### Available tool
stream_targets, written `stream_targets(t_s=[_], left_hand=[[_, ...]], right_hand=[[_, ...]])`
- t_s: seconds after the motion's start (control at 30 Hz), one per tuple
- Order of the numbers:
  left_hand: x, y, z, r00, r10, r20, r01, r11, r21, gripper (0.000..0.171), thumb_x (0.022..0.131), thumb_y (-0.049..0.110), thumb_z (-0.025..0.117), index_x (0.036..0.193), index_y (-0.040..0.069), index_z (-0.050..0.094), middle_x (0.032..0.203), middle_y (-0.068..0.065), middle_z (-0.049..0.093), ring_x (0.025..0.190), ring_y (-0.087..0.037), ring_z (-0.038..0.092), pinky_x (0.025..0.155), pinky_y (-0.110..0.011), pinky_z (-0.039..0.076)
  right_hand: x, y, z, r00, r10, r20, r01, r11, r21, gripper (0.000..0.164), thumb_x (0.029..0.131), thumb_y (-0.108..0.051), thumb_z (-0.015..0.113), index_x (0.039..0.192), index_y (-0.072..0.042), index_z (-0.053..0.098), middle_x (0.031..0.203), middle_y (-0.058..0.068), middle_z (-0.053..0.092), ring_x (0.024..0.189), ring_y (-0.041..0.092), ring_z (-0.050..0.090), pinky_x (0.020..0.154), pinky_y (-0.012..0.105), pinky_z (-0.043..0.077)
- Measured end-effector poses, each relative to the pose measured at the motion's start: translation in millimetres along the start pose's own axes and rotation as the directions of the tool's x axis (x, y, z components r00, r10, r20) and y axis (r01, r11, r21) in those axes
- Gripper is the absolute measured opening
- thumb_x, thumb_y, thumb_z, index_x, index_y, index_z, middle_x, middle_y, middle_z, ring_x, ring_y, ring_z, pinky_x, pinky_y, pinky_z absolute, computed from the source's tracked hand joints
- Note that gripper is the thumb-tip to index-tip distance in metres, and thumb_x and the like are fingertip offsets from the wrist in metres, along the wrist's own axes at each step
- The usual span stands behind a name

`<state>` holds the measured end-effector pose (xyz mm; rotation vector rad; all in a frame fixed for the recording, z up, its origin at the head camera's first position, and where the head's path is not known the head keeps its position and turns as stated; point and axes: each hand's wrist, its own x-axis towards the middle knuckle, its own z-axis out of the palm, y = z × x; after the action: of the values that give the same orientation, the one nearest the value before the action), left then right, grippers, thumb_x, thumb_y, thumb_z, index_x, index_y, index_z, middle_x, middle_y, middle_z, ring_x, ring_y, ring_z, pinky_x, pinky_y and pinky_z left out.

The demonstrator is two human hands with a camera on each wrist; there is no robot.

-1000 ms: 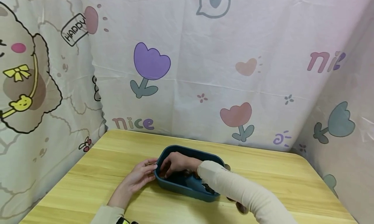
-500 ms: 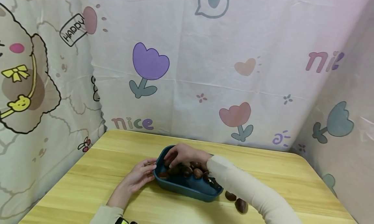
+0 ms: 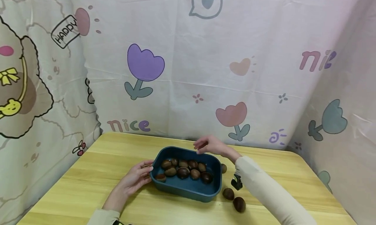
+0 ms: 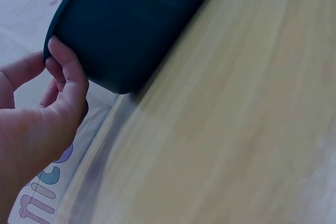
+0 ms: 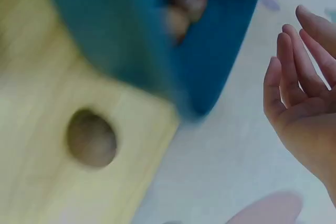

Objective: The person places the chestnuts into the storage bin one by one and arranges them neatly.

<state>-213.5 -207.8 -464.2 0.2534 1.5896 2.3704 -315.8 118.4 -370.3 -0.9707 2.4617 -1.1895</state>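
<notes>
A dark teal rectangular bin [image 3: 188,193] stands on the table with several brown chestnuts [image 3: 183,172] lying inside. My left hand [image 3: 137,177] rests its fingertips against the bin's left end. In the left wrist view, the thumb [image 4: 65,59] touches the outer wall just under the rim. Above the far right rim, my right hand [image 3: 211,144] hovers with relaxed, slightly bent fingers and holds nothing. The right wrist view shows that hand [image 5: 302,85] apart from the bin, palm visible. Outside the bin's right end, chestnuts [image 3: 239,204] lie on the wood.
Another loose chestnut [image 3: 224,168] sits close against the bin's right wall. The pale wooden table [image 3: 117,150] ends at a printed cloth backdrop [image 3: 188,114] behind and at both sides. Table surface extends left and right of the bin.
My right hand has risen out of the bin and moved right, past the far rim, uncovering the chestnuts inside. The left hand stays at the bin's left end. The head view has shifted slightly.
</notes>
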Motion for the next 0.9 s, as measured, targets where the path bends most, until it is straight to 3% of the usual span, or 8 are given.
stream_targets(t_s=[0.2, 0.4, 0.63, 0.9], left_hand=[[-0.5, 0.6, -0.7, 1.000, -0.006, 0.013, 0.006, 1.000, -0.007, 0.018, 0.099, 0.006, 0.051, 0.116, 0.011, 0.055, 0.106, -0.004, 0.060, 0.092, -0.013, 0.058, 0.077, -0.025, 0.049], [-0.5, 2.4, -0.4, 1.000, -0.016, 0.009, 0.016, 1.000, 0.000, 0.019, 0.100, 0.006, 0.051, 0.118, 0.009, 0.053, 0.106, -0.004, 0.059, 0.091, -0.012, 0.057, 0.076, -0.025, 0.049], [-1.8, 4.0, -0.4, 1.000, -0.017, 0.001, 0.017, 1.000, 0.008, 0.020, 0.100, 0.007, 0.050, 0.120, 0.008, 0.051, 0.106, -0.004, 0.059, 0.090, -0.012, 0.057, 0.075, -0.024, 0.049], [-2.6, 4.8, 1.8, 1.000, -0.015, 0.009, 0.015, 1.000, -0.010, 0.019, 0.100, 0.006, 0.050, 0.118, 0.009, 0.054, 0.105, -0.005, 0.059, 0.089, -0.012, 0.057, 0.074, -0.024, 0.049]], right_hand=[[-27, 34, -16, 0.990, 0.078, -0.121, -0.072, 0.996, 0.055, 0.030, 0.088, -0.002, 0.068, 0.117, 0.007, 0.064, 0.108, 0.021, 0.067, 0.095, 0.026, 0.065, 0.083, 0.039, 0.053], [-50, 66, -21, 0.975, 0.157, -0.158, -0.139, 0.983, 0.117, 0.035, 0.088, -0.002, 0.067, 0.120, 0.010, 0.060, 0.113, 0.025, 0.064, 0.099, 0.027, 0.064, 0.086, 0.043, 0.051], [-71, 99, -21, 0.974, 0.210, -0.080, -0.190, 0.961, 0.202, 0.038, 0.087, -0.004, 0.069, 0.121, 0.008, 0.061, 0.114, 0.017, 0.066, 0.106, 0.028, 0.061, 0.089, 0.038, 0.049], [-83, 115, -19, 0.981, 0.195, -0.014, -0.186, 0.954, 0.236, 0.039, 0.082, 0.005, 0.070, 0.120, 0.009, 0.061, 0.114, 0.018, 0.066, 0.103, 0.026, 0.062, 0.088, 0.034, 0.050]])
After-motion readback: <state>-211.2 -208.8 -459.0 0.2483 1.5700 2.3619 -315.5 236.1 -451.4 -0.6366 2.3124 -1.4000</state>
